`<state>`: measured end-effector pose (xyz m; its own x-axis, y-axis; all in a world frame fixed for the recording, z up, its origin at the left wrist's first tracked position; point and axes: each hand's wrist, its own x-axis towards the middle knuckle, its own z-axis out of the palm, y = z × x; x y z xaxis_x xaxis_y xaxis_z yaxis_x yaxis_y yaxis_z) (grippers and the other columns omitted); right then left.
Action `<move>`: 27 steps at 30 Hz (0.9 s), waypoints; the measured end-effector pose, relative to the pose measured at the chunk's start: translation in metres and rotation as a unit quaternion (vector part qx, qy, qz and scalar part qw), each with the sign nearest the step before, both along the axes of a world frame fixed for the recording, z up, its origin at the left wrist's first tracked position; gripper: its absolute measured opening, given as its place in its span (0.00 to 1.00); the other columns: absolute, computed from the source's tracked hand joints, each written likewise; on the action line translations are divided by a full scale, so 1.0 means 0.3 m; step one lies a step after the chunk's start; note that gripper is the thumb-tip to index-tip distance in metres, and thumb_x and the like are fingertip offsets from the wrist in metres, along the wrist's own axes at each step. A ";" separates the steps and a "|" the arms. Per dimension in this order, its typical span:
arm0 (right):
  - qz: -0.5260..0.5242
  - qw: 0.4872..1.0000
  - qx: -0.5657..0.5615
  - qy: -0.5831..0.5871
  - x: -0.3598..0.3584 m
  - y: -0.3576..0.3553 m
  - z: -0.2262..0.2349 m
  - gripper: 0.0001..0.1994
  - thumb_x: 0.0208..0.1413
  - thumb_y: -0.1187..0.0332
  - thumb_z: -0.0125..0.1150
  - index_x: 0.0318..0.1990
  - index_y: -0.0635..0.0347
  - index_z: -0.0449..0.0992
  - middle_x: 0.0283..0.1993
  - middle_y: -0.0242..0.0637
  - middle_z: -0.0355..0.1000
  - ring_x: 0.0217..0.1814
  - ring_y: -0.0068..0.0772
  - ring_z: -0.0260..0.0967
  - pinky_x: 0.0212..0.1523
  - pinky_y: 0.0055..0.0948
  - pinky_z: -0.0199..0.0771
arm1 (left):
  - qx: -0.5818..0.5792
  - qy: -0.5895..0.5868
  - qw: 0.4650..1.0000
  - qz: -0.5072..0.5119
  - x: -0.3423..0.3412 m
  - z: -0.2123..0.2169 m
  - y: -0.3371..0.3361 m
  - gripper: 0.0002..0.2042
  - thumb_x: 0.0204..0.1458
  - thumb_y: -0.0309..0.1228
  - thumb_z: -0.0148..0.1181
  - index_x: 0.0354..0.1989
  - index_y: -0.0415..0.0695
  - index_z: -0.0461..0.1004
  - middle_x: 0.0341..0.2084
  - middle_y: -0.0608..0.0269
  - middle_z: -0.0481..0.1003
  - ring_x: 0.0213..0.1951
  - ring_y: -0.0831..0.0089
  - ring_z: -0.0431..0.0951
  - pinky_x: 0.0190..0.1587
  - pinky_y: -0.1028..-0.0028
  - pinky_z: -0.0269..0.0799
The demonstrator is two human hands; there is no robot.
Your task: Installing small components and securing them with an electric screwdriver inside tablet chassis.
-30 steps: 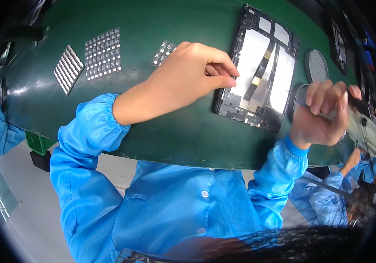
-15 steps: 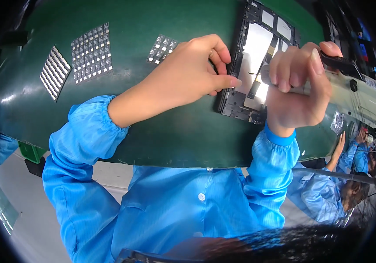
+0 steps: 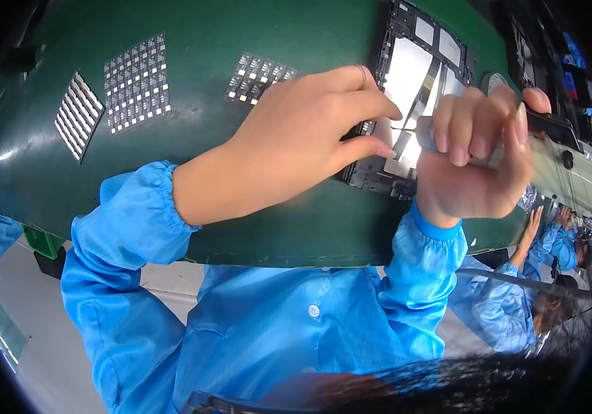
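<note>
An opened tablet-like device [image 3: 406, 62], with a black frame and silvery plates inside, lies on the green table ahead of my hands. Over its left edge reaches my left hand [image 3: 303, 131], palm down. Its thumb and forefinger are apart, with nothing visible between them. My right hand [image 3: 478, 152], palm turned up, has its fingers curled around a screwdriver-like tool [image 3: 425, 131]. The grey barrel's thin dark tip points left over the device, towards my left fingertips. Most of the tool is hidden inside my fingers; whether the tip touches the device I cannot tell.
Left of the device lie a small sheet of dark parts [image 3: 258, 76], a larger similar sheet [image 3: 137, 83] and a sheet with white strips [image 3: 79, 116]. Dark equipment [image 3: 551, 127] stands beyond my right hand. Other people in blue [image 3: 503, 303] sit at the right.
My left hand has moved right, further over the device, and its thumb and forefinger have spread apart. The right hand has shifted slightly right and down, still holding the tool.
</note>
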<state>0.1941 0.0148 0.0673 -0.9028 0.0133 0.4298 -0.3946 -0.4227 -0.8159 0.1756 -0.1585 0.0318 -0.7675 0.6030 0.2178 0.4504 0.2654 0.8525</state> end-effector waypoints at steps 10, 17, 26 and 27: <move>0.011 1.000 -0.012 0.019 0.020 -0.012 0.009 0.13 0.60 0.68 0.44 0.53 0.51 0.64 0.22 0.25 0.52 0.18 0.18 0.52 0.23 0.23 0.58 | 0.054 0.036 0.997 0.031 0.028 -0.043 0.037 0.05 0.47 0.25 0.65 0.34 0.41 0.81 0.27 0.62 0.74 0.25 0.68 0.75 0.27 0.73 0.68; -0.024 1.000 0.004 -0.005 0.014 -0.013 -0.011 0.14 0.60 0.69 0.46 0.53 0.52 0.63 0.21 0.27 0.53 0.17 0.21 0.52 0.22 0.25 0.57 | -0.006 -0.054 0.998 0.024 -0.003 0.010 0.001 0.16 0.46 0.30 0.69 0.43 0.39 0.74 0.30 0.62 0.71 0.26 0.77 0.75 0.25 0.78 0.64; -0.123 0.988 0.071 -0.065 0.006 -0.069 -0.041 0.14 0.59 0.71 0.49 0.53 0.56 0.63 0.19 0.29 0.53 0.15 0.23 0.51 0.20 0.27 0.56 | 0.021 -0.298 0.954 0.004 -0.025 -0.037 -0.007 0.15 0.50 0.26 0.66 0.40 0.37 0.65 0.36 0.61 0.69 0.31 0.77 0.77 0.31 0.76 0.74; -0.119 0.988 0.068 -0.070 0.004 -0.070 -0.039 0.14 0.59 0.72 0.49 0.53 0.56 0.63 0.19 0.29 0.53 0.15 0.23 0.51 0.20 0.27 0.56 | 0.034 -0.309 0.950 -0.005 -0.029 -0.036 -0.007 0.15 0.50 0.25 0.66 0.40 0.37 0.65 0.36 0.61 0.69 0.31 0.76 0.77 0.32 0.76 0.74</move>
<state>0.1954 -0.0061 0.0555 -0.9320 0.1836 0.3126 -0.3484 -0.2149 -0.9124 0.1669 -0.1606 0.0209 -0.7560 0.6115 -0.2335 -0.1396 0.1979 0.9702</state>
